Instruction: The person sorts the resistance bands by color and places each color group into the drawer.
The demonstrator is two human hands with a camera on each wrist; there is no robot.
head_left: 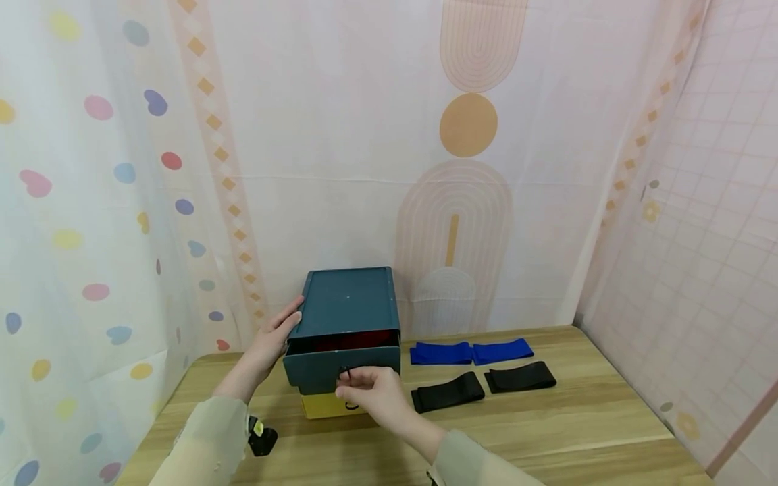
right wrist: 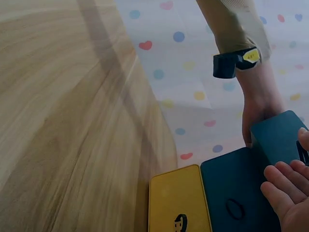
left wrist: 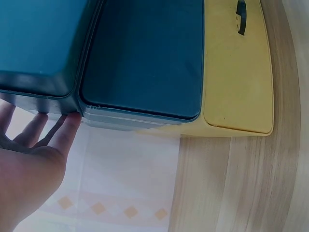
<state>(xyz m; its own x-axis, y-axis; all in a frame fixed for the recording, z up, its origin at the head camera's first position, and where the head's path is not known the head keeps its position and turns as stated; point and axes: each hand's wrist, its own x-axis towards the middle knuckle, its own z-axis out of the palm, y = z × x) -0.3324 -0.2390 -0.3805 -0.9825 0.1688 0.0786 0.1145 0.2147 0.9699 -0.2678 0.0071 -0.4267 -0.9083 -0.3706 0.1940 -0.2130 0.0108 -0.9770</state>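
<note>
A stack of drawers stands on the table: a teal top drawer [head_left: 316, 371] pulled partly out, a second teal drawer [left wrist: 145, 53] and a yellow bottom drawer [left wrist: 239, 77], both pushed in. Something dark red [head_left: 358, 339] shows inside the top drawer's gap. My left hand [head_left: 270, 347] rests on the left side of the stack near its top, fingertips against the teal side wall in the left wrist view. At the front, my right hand [head_left: 379, 398] holds the top drawer's black loop handle [right wrist: 301, 152] between thumb and fingers. Another black loop [right wrist: 235, 209] hangs on the second drawer.
Right of the stack, two folded blue straps [head_left: 440, 353] lie behind two folded black straps [head_left: 450, 391] on the wooden table [head_left: 583, 432]. A patterned curtain [head_left: 340, 135] hangs close behind the table and along both sides.
</note>
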